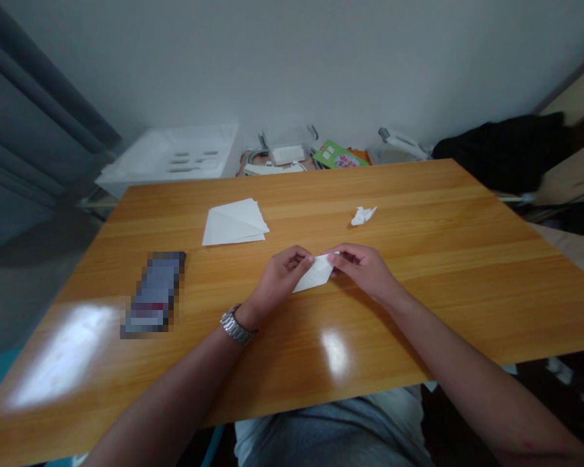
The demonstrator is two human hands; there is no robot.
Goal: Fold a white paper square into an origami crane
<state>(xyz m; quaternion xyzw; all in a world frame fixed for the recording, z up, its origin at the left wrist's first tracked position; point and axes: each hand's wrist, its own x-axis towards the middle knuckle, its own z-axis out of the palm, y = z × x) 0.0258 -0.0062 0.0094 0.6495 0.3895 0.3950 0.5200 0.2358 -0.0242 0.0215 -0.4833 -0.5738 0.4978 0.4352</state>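
Observation:
A small folded piece of white paper (315, 275) is held between my two hands, a little above the wooden table. My left hand (288, 269), with a metal watch on its wrist, pinches the paper's upper left part between thumb and fingers. At the paper's upper right corner, my right hand (359, 264) pinches it with the thumb in front; some fingertips are hidden behind the sheet. Beyond my right hand lies a small folded paper figure (363, 216). A short stack of white paper sheets (234, 222) rests beyond my left hand.
The glossy wooden table (442, 259) spans the view. A pixelated, phone-like dark object (154, 292) lies at left. Behind the far edge are a white foam tray (175, 152), a green booklet (339, 155) and dark cloth (501, 152). A grey curtain hangs at left.

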